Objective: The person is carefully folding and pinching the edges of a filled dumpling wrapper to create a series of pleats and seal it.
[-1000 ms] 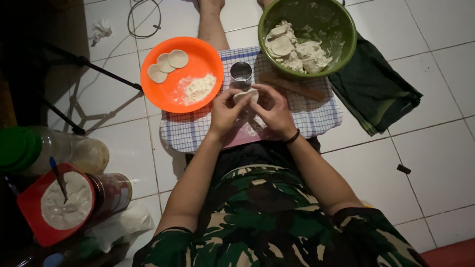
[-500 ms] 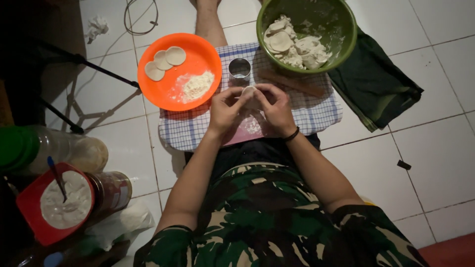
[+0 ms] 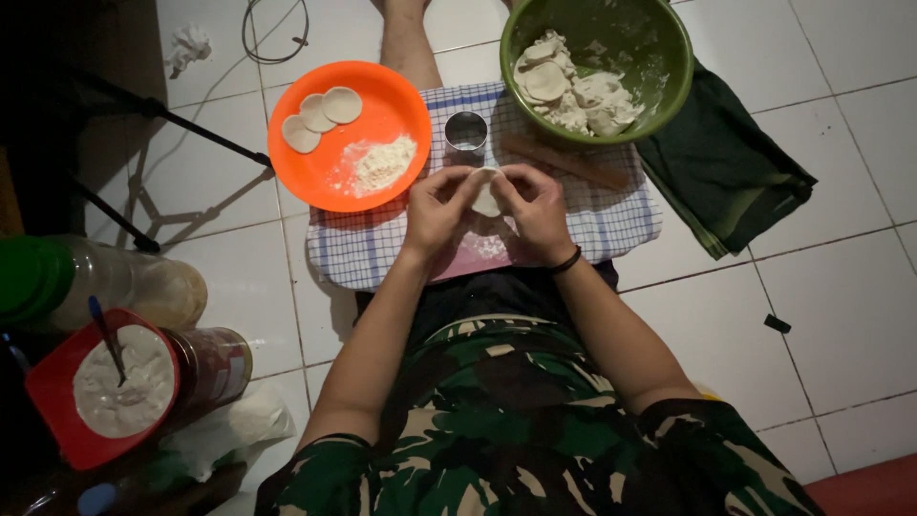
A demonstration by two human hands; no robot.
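Observation:
Both hands meet over a blue-checked cloth (image 3: 621, 220) and pinch a small white dough round (image 3: 486, 195) between the fingertips. My left hand (image 3: 436, 208) grips its left edge, my right hand (image 3: 535, 210) its right edge. A dark band circles the right wrist. Just beyond the fingers stands a round metal cutter (image 3: 466, 132). An orange plate (image 3: 315, 167) to the left carries three flat dough rounds (image 3: 321, 111) and a heap of flour (image 3: 382, 164). A green bowl (image 3: 669, 57) at the upper right holds dough scraps.
A wooden rolling pin (image 3: 564, 161) lies on the cloth under the bowl. A dark green cloth (image 3: 731, 172) lies on the tiles at right. At left stand a green-lidded plastic jar (image 3: 105, 282) and a red tub (image 3: 57, 420) of white filling with a spoon. Tripod legs (image 3: 181, 134) cross the upper left.
Both hands stay on the dough round, with only small finger movements along its edge. The view has shifted slightly.

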